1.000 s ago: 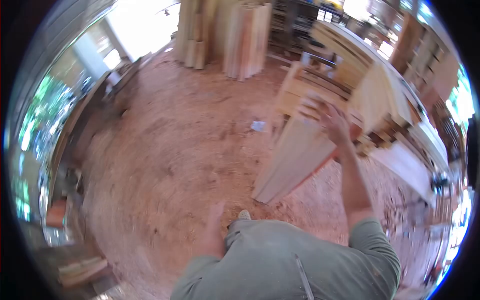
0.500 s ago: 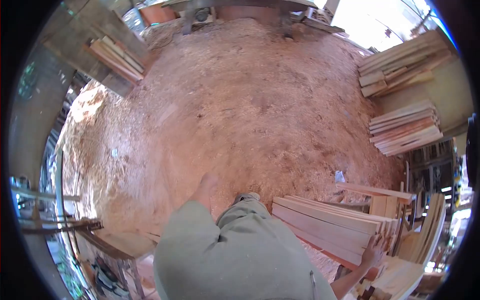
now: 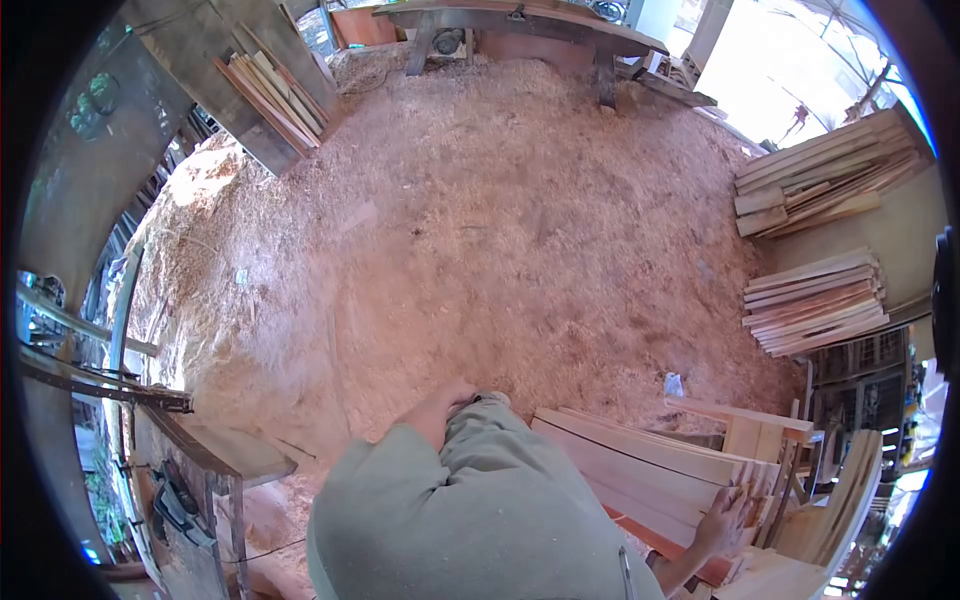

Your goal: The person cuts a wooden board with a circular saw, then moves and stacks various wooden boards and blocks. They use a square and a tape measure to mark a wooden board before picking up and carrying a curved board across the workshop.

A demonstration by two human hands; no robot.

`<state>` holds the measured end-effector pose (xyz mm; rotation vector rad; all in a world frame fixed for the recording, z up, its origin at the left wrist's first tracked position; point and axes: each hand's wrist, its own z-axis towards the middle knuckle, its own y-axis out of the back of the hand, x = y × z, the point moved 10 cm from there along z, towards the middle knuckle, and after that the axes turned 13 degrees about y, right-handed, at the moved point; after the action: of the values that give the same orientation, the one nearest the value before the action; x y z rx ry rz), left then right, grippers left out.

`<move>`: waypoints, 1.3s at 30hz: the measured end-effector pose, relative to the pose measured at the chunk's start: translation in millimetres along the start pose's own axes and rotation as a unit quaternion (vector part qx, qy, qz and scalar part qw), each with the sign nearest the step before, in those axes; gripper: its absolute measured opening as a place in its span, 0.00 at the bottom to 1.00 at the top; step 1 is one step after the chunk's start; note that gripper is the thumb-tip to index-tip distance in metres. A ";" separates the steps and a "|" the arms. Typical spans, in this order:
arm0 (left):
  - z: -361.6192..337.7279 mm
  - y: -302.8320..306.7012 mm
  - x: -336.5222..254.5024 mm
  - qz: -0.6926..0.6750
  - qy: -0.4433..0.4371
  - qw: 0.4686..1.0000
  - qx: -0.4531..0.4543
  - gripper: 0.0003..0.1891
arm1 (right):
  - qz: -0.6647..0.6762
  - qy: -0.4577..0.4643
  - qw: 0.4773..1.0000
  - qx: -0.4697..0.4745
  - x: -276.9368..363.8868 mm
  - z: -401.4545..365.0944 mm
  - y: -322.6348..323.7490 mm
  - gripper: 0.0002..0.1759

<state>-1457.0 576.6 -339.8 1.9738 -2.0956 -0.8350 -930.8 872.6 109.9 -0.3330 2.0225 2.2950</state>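
At the lower right, my right hand (image 3: 727, 518) rests against the ends of the stacked pale planks (image 3: 640, 450), its fingers spread. My left hand (image 3: 458, 391) is low in the middle, beside my lower leg and foot; its fingers are too small and blurred to make out, and I cannot tell whether it holds anything. The stack of planks slants from near my feet towards the right. A reddish board shows under it. My grey-green clothing fills the bottom centre.
Sawdust covers the ground (image 3: 500, 230). More boards (image 3: 815, 300) lie in piles at the right; others (image 3: 275, 95) lean at the upper left. A workbench (image 3: 530, 22) stands at the far side. A low table (image 3: 190, 440) with a power tool (image 3: 178, 505) is at the lower left.
My left hand has moved right and slightly down, closer to my foot. The view has shifted, so more of the far workbench shows. My right hand remains at the plank ends.
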 end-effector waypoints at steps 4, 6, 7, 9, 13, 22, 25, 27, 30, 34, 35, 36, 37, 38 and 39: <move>-7.4 9.5 -25.9 0.143 -0.084 0.986 0.000 0.24 | 0.006 0.016 1.000 -0.011 -3.9 -0.5 -9.7 0.36; -6.8 -3.0 -34.4 0.243 -0.151 0.958 0.006 0.24 | 0.004 0.014 1.000 -0.006 0.1 1.3 -5.2 0.36; -19.0 17.7 -32.4 0.099 -0.077 0.992 -0.034 0.24 | 0.007 0.014 1.000 -0.006 0.9 0.8 -4.1 0.36; -32.2 37.0 -21.6 -0.048 -0.001 0.996 -0.075 0.24 | 0.009 0.018 1.000 -0.007 3.0 -0.3 -2.8 0.37; -58.5 41.2 -26.3 -0.036 -0.029 0.997 -0.063 0.25 | -0.001 0.012 1.000 -0.004 1.6 -1.9 -1.3 0.38; 9.9 3.9 25.1 -0.061 -0.015 0.998 -0.030 0.26 | -0.005 0.009 1.000 0.011 -2.1 -3.0 -6.6 0.38; -1.9 11.5 20.8 -0.064 0.031 0.997 -0.019 0.26 | 0.001 0.008 1.000 -0.002 -2.2 -1.5 -5.8 0.39; -5.9 16.4 15.7 -0.057 0.045 0.997 -0.030 0.25 | 0.005 -0.006 1.000 0.014 -2.6 -0.8 -6.7 0.39; 3.3 26.3 3.8 -0.017 -0.001 0.997 -0.076 0.21 | 0.018 -0.011 1.000 0.013 -0.1 -2.2 -3.5 0.39; -30.6 25.7 -56.4 0.157 -0.370 0.907 -0.124 0.18 | 0.046 0.034 0.998 -0.022 14.6 -2.9 15.8 0.36; -0.3 21.1 -50.1 0.201 -0.303 0.925 -0.107 0.19 | 0.018 0.048 0.997 -0.062 15.8 -4.7 17.8 0.34; 29.5 11.0 -44.1 0.252 -0.238 0.933 -0.096 0.20 | -0.003 0.043 0.996 -0.074 13.2 -3.2 15.7 0.31; 11.7 31.2 -34.1 0.109 -0.195 0.968 -0.111 0.19 | 0.036 0.039 0.996 -0.069 19.2 -3.7 28.0 0.35; 67.2 20.7 19.5 -0.090 -0.056 0.994 -0.029 0.15 | 0.050 0.033 0.996 -0.069 17.3 -2.7 28.1 0.35; 12.8 30.2 8.5 -0.149 0.075 0.986 0.023 0.13 | 0.066 0.005 0.996 -0.064 9.8 -4.3 22.5 0.36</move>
<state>-1490.5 571.7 -338.2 2.3330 -1.7801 -0.6618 -944.1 864.5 129.3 -0.2260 1.9617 2.5130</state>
